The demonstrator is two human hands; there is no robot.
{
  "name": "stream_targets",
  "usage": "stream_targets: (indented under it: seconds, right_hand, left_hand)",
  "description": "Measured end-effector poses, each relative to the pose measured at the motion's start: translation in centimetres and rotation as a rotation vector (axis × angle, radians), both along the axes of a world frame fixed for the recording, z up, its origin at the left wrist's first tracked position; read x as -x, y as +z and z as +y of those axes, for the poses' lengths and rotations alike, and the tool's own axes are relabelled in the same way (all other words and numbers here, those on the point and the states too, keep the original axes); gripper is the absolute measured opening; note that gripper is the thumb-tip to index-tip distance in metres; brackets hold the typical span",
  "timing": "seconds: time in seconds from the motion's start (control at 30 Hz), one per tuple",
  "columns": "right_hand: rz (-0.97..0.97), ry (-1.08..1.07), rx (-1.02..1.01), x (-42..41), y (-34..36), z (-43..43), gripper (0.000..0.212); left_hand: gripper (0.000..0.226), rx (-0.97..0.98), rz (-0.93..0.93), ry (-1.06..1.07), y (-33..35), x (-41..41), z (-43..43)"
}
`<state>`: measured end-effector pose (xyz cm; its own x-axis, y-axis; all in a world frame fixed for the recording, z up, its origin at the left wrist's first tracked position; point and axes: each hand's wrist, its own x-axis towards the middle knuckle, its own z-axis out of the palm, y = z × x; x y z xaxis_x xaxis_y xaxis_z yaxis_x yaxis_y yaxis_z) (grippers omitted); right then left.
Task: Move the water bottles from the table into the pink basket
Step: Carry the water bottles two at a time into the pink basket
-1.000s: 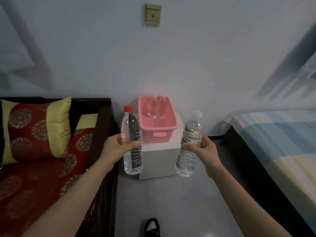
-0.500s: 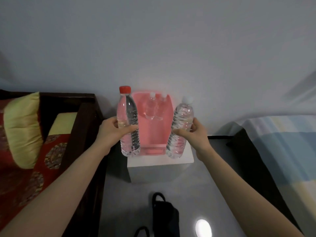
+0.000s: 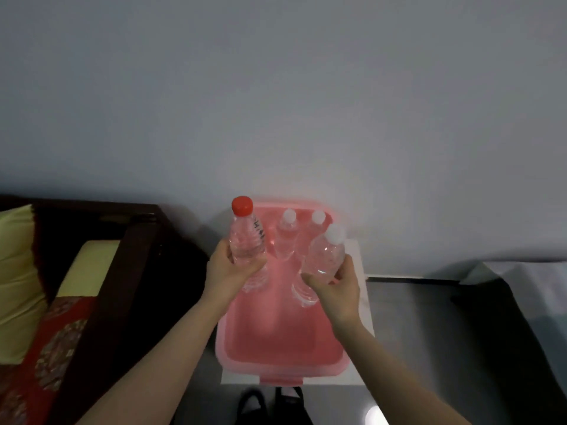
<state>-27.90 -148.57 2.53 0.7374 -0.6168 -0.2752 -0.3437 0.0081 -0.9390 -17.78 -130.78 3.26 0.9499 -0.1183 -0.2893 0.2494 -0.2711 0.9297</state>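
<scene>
My left hand (image 3: 225,273) grips a clear water bottle with a red cap (image 3: 247,237), held upright over the left side of the pink basket (image 3: 276,338). My right hand (image 3: 334,289) grips a clear bottle with a white cap (image 3: 323,253), tilted slightly right over the basket's right side. Both bottles' bases hang inside the basket's opening. Two more white-capped bottles (image 3: 287,234) (image 3: 316,220) stand at the far end of the basket. The basket sits on a small white table (image 3: 363,308).
A dark wooden sofa frame (image 3: 116,289) with red and yellow-green cushions (image 3: 18,277) lies to the left. A bed edge (image 3: 537,302) is at the right. A grey wall rises behind the table. Dark shoes (image 3: 273,406) show on the glossy floor below.
I have come closer and look more steeply down. Both hands have carried their bottles forward, from in front of the basket to over its opening.
</scene>
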Motion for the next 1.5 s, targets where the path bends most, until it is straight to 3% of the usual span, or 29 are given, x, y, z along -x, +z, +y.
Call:
stream_targets:
  seconds: [0.3, 0.57, 0.77, 1.1, 1.5]
  right_hand:
    - [0.071, -0.233, 0.033, -4.7, -7.5, 1.4, 0.079]
    - [0.138, -0.285, 0.135, -8.0, -11.0, 2.0, 0.066]
    - [0.122, -0.397, 0.131, -9.9, -12.5, 2.1, 0.074]
    - [0.060, -0.478, 0.153, -9.8, -14.1, 2.3, 0.064]
    - [0.070, -0.589, 0.039, -9.8, -14.9, 2.0, 0.078]
  left_hand:
    - [0.082, -0.080, 0.037, 0.005, -7.0, -4.1, -4.4]
    - [0.076, -0.223, -0.027, -0.010, -11.4, -5.4, -6.8]
    - [0.062, -0.105, -0.013, 0.096, -13.8, -6.3, -7.5]
    - [0.081, -0.075, 0.033, 0.199, -15.9, -7.8, -8.6]
    - [0.075, -0.088, 0.055, 0.177, -15.9, -8.4, -8.7]
